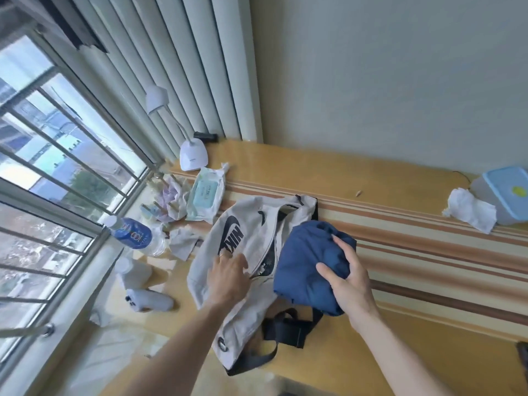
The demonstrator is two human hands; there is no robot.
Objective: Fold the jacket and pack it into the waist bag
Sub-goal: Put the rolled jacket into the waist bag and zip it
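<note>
Folding appears complete: the jacket [308, 264] is a compact blue bundle, clasped from above by the right hand [347, 277] and resting at the bag's [245, 252] open zip. The left hand [227, 277] lies flat on the bag, fingers spread, gripping nothing. Packing and zipping remain outstanding.

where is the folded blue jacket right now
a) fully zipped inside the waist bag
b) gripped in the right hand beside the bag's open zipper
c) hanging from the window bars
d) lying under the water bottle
b: the right hand clutches the bundled blue jacket just beside the open zipper of the grey waist bag, while the left hand presses on the bag; the jacket is not yet inside.
</note>
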